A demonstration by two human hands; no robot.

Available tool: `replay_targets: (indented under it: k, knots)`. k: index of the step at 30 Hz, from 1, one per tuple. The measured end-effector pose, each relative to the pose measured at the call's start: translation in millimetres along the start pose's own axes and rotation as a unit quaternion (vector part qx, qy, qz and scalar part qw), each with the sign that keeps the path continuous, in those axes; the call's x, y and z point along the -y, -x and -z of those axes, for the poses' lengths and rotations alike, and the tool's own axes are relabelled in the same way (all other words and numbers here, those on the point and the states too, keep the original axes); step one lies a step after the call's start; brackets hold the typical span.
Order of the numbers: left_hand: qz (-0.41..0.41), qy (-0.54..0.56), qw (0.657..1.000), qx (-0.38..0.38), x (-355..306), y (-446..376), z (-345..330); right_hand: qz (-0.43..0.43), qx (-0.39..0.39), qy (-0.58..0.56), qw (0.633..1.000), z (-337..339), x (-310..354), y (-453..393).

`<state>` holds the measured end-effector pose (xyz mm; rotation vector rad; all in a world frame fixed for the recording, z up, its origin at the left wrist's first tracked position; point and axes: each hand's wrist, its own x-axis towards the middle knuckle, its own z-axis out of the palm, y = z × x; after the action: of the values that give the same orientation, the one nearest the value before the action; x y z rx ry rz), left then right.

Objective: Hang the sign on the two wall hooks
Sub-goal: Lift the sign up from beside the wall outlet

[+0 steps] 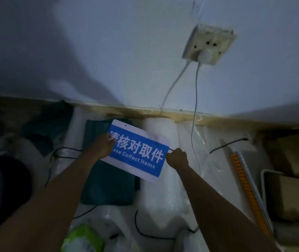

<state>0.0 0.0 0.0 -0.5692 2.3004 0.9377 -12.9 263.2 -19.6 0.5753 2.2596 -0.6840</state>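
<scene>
A white-edged blue sign [139,151] with white Chinese characters and the words "Collect Items" is held low, in front of the base of the wall. My left hand [105,145] grips its left edge, the thumb over the first character. My right hand [177,158] is closed at its right edge, pinching what looks like a thin black loop. A small hole shows near the sign's top left corner. No wall hooks are in view.
A pale wall [126,51] carries a socket box [210,45] with a white plug and two cables hanging down. Below lie white plastic-wrapped rolls [159,193], a teal box [108,186], black cords, an orange ruler [245,182] and a green packet [83,239].
</scene>
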Motion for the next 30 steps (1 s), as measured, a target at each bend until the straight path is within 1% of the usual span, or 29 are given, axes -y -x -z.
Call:
replay_targets:
  k: [2,4,7,9,11,12,14,15,17,19,22,27,28,29,30]
  knots:
    - [-0.004,0.048,0.999,-0.009,11.3,-25.2,-21.9,-0.023,-0.002,-0.036,0.999,-19.5,-6.1,-23.4]
    - [0.016,0.064,0.998,-0.018,25.5,-56.1,-41.3,-0.033,-0.004,-0.079,0.996,-35.0,-8.4,-44.6]
    - [0.048,0.077,0.995,-0.045,36.6,-83.8,-55.9,-0.041,-0.031,-0.091,0.995,-51.7,-15.1,-67.8]
    - [0.07,0.065,0.994,-0.055,45.3,-97.3,-60.4,-0.043,-0.052,-0.11,0.992,-54.1,-17.5,-75.3]
    - [0.082,0.053,0.994,-0.048,60.4,-111.2,-63.3,-0.038,-0.056,-0.114,0.991,-55.4,-19.3,-82.0]
    - [0.091,0.054,0.993,-0.047,79.9,-129.8,-69.8,-0.036,-0.058,-0.11,0.992,-55.7,-19.4,-84.7]
    - [0.106,0.089,0.989,-0.053,89.6,-139.5,-70.4,-0.032,-0.062,-0.116,0.991,-53.8,-16.7,-85.5]
    - [0.106,0.108,0.987,-0.057,86.7,-137.4,-68.5,-0.033,-0.056,-0.125,0.99,-53.1,-15.4,-84.6]
    - [0.117,0.145,0.98,-0.078,60.2,-114.0,-55.7,-0.045,-0.041,-0.143,0.988,-51.8,-11.9,-79.6]
    - [0.13,0.187,0.97,-0.082,52.0,-106.6,-45.5,-0.047,-0.041,-0.176,0.982,-50.3,-5.4,-69.3]
    - [0.125,0.181,0.97,-0.1,46.7,-92.3,-29.1,-0.039,-0.071,-0.23,0.97,-42.3,8.9,-45.9]
    - [0.062,0.176,0.967,-0.174,-4.7,-22.8,20.2,-0.015,-0.09,-0.269,0.959,-3.3,35.0,10.6]
    - [0.041,0.181,0.967,-0.177,-13.5,-12.3,31.9,-0.004,-0.099,-0.282,0.954,9.2,40.0,22.2]
    - [0.04,0.197,0.964,-0.175,-13.3,-8.4,44.2,0.007,-0.109,-0.296,0.949,22.8,45.6,34.9]
    - [0.033,0.202,0.961,-0.183,2.0,-20.8,48.0,0.017,-0.117,-0.311,0.943,35.4,49.6,46.1]
